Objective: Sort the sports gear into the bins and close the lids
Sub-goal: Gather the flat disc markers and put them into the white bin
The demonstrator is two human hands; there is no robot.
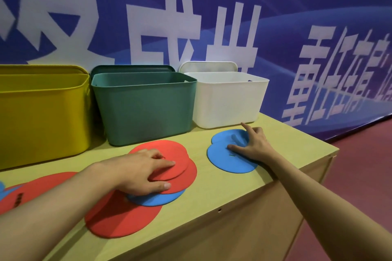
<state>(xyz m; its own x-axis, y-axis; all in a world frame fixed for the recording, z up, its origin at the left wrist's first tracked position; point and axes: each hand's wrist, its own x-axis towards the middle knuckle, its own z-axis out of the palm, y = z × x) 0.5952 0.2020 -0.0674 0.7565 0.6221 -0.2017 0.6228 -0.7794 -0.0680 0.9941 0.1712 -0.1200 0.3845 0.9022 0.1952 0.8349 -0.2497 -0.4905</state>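
Two blue discs (230, 160), flat and overlapping, near the right front edge of the wooden tabletop (286, 144), just in front of the white bin (228, 101). Directly under the right hand (251, 144), fingers spread and nearly straight, tips touching the upper surfaces, forefinger pointing toward the white bin; no pinch on either disc visible. Round, so no long axis to line up with; free edges toward the table's front and toward the left.

Further left, a stack of red discs (171, 154) in front of the green bin (146, 108), one blue disc (157, 198) beneath the pile and a larger red disc (121, 220) lowest. Left hand (144, 170) flat on the top red disc, fingers loosely bent and slightly apart, thumb at the near rim, pressing rather than clamping.

Yellow bin (42, 116) farthest left, all three bins open, lids (209, 66) upright behind them against the blue banner (212, 6). Probably an early stage of sorting: each hand nearest its own colour pile, bins straight ahead, well within reach. Thin discs flat on the wood likely hard to lift without sliding to an edge first.
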